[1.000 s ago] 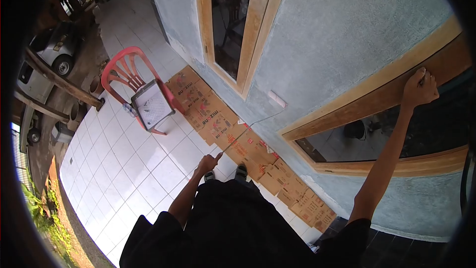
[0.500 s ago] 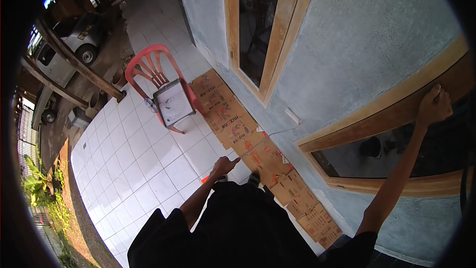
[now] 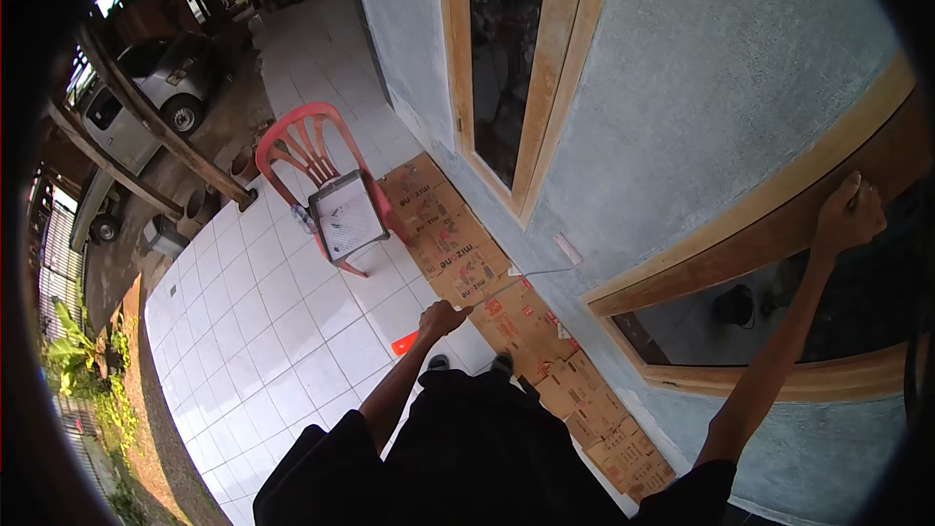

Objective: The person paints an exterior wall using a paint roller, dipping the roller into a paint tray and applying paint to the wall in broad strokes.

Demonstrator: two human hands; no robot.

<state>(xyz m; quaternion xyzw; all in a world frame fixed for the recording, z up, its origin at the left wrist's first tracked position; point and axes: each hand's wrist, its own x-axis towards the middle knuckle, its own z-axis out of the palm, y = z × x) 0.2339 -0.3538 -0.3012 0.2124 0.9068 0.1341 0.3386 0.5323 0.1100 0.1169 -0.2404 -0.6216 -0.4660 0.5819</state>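
My left hand (image 3: pixel 443 319) is closed around the handle of a paint roller, and the orange end of the handle (image 3: pixel 404 342) sticks out behind it. A thin metal rod runs from the hand to the white roller sleeve (image 3: pixel 568 249), which is at the blue-grey wall (image 3: pixel 672 146) between two windows. On the right, my right hand (image 3: pixel 849 214) is raised with curled fingers against the brown wooden window frame (image 3: pixel 721 244). Whether those fingers grip the frame or something small is hidden.
A red plastic chair (image 3: pixel 317 122) carries a paint tray (image 3: pixel 349 219). Flattened cardboard (image 3: pixel 458 244) lies along the wall's foot on white tiles (image 3: pixel 282 331). Another wood-framed window (image 3: pixel 526 205) is ahead. Wooden posts (image 3: pixel 146 117) and a parked vehicle (image 3: pixel 166 83) stand at left.
The view has shifted slightly, so the chair and window sit lower. My left hand is a little farther forward and more of the orange handle shows. My right hand stays at the window frame.
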